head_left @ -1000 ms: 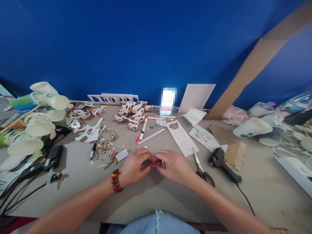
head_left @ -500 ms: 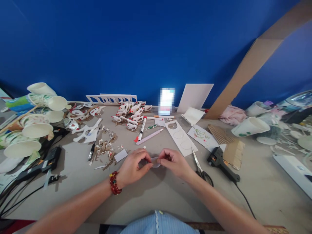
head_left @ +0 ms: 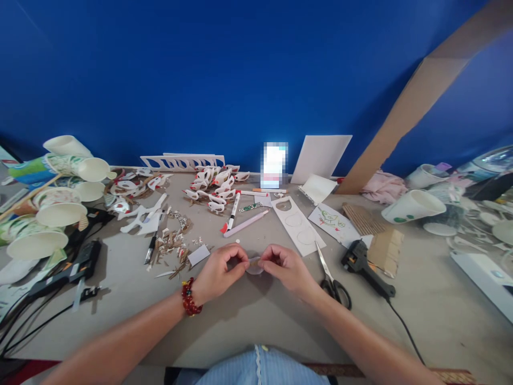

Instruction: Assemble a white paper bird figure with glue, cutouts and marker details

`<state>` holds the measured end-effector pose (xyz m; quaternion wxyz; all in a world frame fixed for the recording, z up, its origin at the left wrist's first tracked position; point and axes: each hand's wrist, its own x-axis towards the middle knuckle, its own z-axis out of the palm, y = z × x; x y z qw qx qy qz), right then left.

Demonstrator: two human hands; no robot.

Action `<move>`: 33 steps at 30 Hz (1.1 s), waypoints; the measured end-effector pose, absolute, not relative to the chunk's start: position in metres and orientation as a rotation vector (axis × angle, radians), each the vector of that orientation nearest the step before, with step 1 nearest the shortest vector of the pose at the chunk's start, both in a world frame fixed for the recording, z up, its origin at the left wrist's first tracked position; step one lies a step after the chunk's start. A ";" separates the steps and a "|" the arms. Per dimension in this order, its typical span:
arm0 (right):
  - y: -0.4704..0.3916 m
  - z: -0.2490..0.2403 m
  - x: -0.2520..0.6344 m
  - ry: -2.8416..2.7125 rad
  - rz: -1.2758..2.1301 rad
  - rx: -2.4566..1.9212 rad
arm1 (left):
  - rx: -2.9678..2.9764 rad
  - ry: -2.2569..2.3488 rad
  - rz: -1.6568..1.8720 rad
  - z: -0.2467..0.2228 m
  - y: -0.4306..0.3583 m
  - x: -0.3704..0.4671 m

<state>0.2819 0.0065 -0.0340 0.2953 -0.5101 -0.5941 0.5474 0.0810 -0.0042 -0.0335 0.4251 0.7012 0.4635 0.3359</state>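
Between my hands, just above the table, is a small pale rounded cut-out [head_left: 255,267], its far edge partly hidden by fingers. My left hand [head_left: 223,270], with a red bead bracelet [head_left: 189,297] at the wrist, pinches its left side between thumb and fingers. On the other side my right hand [head_left: 285,267] is closed on the right end in a similar pinch. Scissors [head_left: 329,275] with black handles lie to the right of my right hand. Beyond the hands rests a white board [head_left: 297,227] with a cut hole and drawn outlines.
A black glue gun [head_left: 366,270] with its cable lies at right, near corrugated cardboard [head_left: 363,218]. Several white bird-like cut-outs [head_left: 216,184] are heaped at the back. Brown scraps [head_left: 170,243] and a marker [head_left: 234,209] lie left of centre; paper cups [head_left: 60,206] fill the far left.
My left fingers have shifted slightly on the cut-out, and more of its pale surface shows now. My right hand keeps its pinch; the table items stay put.
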 end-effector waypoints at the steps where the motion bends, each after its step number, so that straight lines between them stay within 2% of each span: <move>1: 0.006 -0.036 0.282 -1.587 1.464 -1.350 | 1.747 1.157 0.834 -0.034 -0.004 0.081; 8: 0.009 -0.037 0.292 -1.799 1.440 -1.366 | 1.774 1.144 0.717 -0.032 -0.002 0.079; 12: 0.013 -0.024 0.300 -2.014 1.132 -1.392 | 1.861 1.131 0.635 -0.026 0.003 0.076; 15: 0.014 -0.016 0.302 -2.145 0.967 -1.250 | 1.985 1.109 0.570 -0.022 0.008 0.074; 19: 0.011 -0.020 0.299 -2.284 0.914 -1.022 | 2.150 1.126 0.450 -0.021 0.017 0.075; 24: 0.007 -0.036 0.299 -2.325 0.887 -0.948 | 2.223 1.192 0.173 -0.020 0.031 0.081; 33: 0.008 -0.044 0.303 -2.347 0.839 -0.910 | 2.253 1.208 0.062 -0.019 0.038 0.087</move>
